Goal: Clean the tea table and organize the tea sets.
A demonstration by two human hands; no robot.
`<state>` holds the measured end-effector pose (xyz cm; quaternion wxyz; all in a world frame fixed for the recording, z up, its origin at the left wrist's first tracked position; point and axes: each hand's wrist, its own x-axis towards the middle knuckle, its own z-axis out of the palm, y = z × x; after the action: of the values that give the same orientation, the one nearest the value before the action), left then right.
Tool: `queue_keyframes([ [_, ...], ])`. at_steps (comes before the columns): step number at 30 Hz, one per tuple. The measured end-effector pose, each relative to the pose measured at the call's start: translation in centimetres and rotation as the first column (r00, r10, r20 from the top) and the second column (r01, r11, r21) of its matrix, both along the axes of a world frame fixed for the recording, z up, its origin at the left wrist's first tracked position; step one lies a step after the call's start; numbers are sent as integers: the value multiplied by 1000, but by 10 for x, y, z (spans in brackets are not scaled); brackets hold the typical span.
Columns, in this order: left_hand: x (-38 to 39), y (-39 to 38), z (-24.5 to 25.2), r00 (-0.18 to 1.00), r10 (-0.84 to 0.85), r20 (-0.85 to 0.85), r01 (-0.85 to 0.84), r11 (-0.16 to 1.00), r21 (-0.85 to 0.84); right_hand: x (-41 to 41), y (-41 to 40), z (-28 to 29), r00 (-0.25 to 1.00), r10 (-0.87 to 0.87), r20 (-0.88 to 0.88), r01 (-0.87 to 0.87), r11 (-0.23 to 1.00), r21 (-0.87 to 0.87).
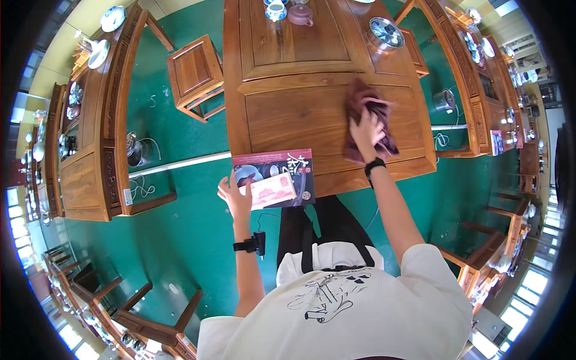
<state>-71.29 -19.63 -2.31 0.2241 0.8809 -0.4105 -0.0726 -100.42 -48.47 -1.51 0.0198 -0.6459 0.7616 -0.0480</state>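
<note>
My right hand [369, 129] presses on a crumpled dark red cloth [360, 101] on the right part of the wooden table [292, 112]; the cloth and fingers are slightly blurred. At the table's near left corner, my left hand [236, 195] holds the left edge of a book with a dark and red printed cover [297, 157], which reaches past the table's edge. A smaller pale box or packet with pink print [272, 191] lies on the book, beside my left thumb. Both printed things bear writing.
Farther along the table stand a blue-and-white porcelain vessel [276, 11], a purplish clay teapot [300, 15] and a metal pot with a glass lid [386, 33]. A wooden stool [196, 69] is at the left. More wooden tables with tea ware stand on both sides, with cables on the green floor.
</note>
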Motion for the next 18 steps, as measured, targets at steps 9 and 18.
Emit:
queue_keyframes([
  [9, -20, 7, 49, 985, -141, -101, 162, 958, 238, 179, 44, 3, 354, 927, 122, -891, 374, -258],
  [18, -21, 24, 41, 957, -213, -197, 270, 904, 332, 90, -42, 10, 474, 875, 103, -815, 480, -324],
])
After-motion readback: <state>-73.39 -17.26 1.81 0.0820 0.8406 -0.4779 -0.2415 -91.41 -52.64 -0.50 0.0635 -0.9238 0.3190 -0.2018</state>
